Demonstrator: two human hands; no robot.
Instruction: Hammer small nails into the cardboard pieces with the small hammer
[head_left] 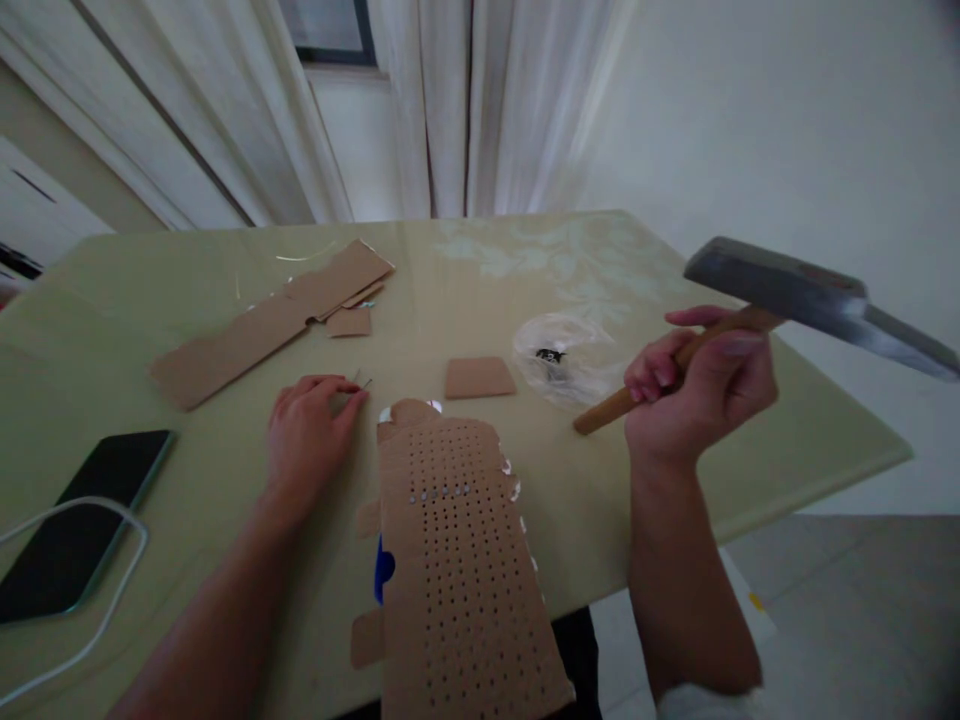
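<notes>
Head view: A right hand point(701, 385) grips the wooden handle of a grey metal-headed hammer point(802, 288), raised above the right side of a pale green tabletop point(420, 300), its fingers wrapped around the shaft. The left hand point(311, 430), low at the tabletop, has its thumb and fingertips together on a thin silvery nail point(367, 384), just beyond the upper left corner of a brown cardboard panel point(472, 570) punched with rows of small holes. The panel lies between the forearms and reaches the tabletop's near edge, a short line of silvery studs point(439, 494) crossing its upper part and a blue piece point(384, 568) showing at its left side. Beyond it sit a small brown cardboard rectangle point(480, 378) and, near the hammer handle's lower end, a clear plastic bag point(536, 345) with a black patch. A long brown cardboard strip point(262, 335) rests past the left hand; at far left, a white cable point(127, 580) crosses a flat black device point(124, 465). Pale curtains point(517, 100) hang behind.
</notes>
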